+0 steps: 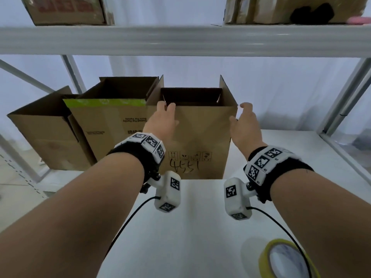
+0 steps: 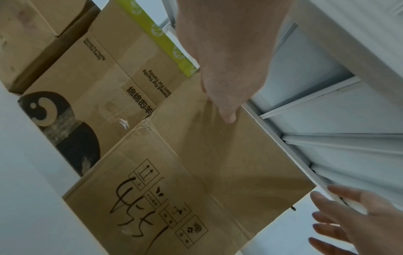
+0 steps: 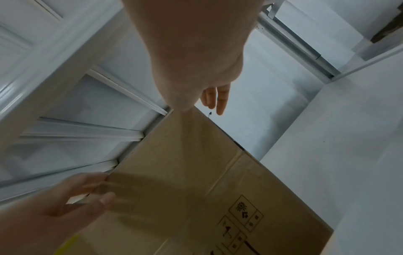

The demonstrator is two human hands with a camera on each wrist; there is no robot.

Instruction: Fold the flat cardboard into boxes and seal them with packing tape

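A brown cardboard box (image 1: 200, 133) marked "4551" stands upright on the white shelf board (image 1: 190, 227), its top flaps up and its mouth open. My left hand (image 1: 163, 117) is at the near flap's top left corner. Its thumb (image 2: 226, 112) lies flat on the front face and its fingertips reach the rim. My right hand (image 1: 244, 121) hovers at the top right corner with fingers spread and loose (image 2: 359, 215), the thumb just at the cardboard edge (image 3: 183, 107). A roll of yellow tape (image 1: 265, 255) lies at the near right.
Two more open boxes stand to the left, one with a green stripe (image 1: 112, 121) touching my box, one plain (image 1: 46, 137). An upper shelf beam (image 1: 180, 40) runs close overhead with cartons on it. Metal uprights (image 1: 341, 97) frame the right side.
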